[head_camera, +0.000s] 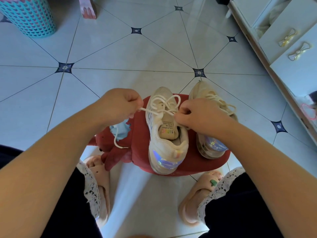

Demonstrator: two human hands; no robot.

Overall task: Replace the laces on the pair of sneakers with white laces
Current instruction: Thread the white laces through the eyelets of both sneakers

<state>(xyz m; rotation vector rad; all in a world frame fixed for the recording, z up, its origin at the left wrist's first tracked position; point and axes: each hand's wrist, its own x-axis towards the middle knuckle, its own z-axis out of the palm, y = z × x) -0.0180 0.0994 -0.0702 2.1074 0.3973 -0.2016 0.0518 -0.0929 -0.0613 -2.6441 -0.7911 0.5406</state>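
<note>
Pinching lace (162, 109) ends, left hand (120, 104), right hand (199, 115), flanking sneaker (163, 141) on stool (197, 160)

— Can you see the whole of the outer sneaker (203, 93)?
— No. The right hand (200, 114) and its forearm cover its middle; only toe and heel show.
— And the lace (149, 110) on the middle sneaker (164, 145)?
— One stretch disappears inside the pinching left hand (118, 105), another under the right hand's curled fingers. The label (167, 128) on the tongue has print mostly too small to read.
— The edges?
— The basket (29, 16), upper left, is cut by the top and left edges; the cabinet (291, 40) by the top and right. Trouser legs (240, 212) hide the backs of both slippers (101, 179). An orange blur (139, 236) at bottom centre I cannot identify.
</note>
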